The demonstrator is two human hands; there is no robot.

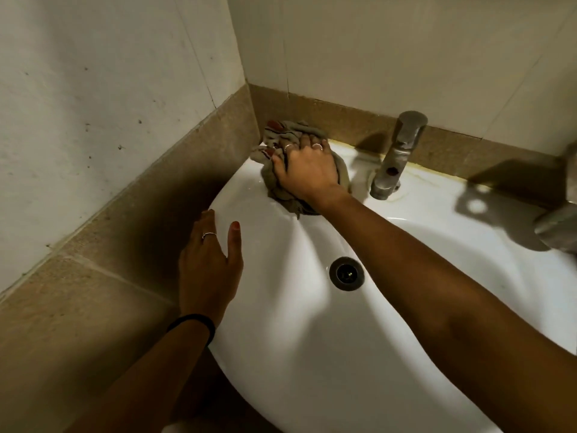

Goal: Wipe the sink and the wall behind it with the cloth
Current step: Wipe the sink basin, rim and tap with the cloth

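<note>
The white sink (312,323) fills the lower right, its round drain (346,273) in the bowl. A bunched grey-brown cloth (281,135) with reddish marks lies on the sink's back left corner, against the brown tile strip. My right hand (306,170) lies on top of the cloth, its fingers curled into the folds. My left hand (209,260) rests on the sink's left rim with straight fingers and holds nothing. The wall behind the sink (390,51) is pale tile above a brown band (343,120).
A metal tap (396,154) stands on the sink's back ledge, just right of the cloth. Another metal fitting (559,226) juts in at the right edge. A pale side wall (93,89) and brown tiles (78,307) close off the left.
</note>
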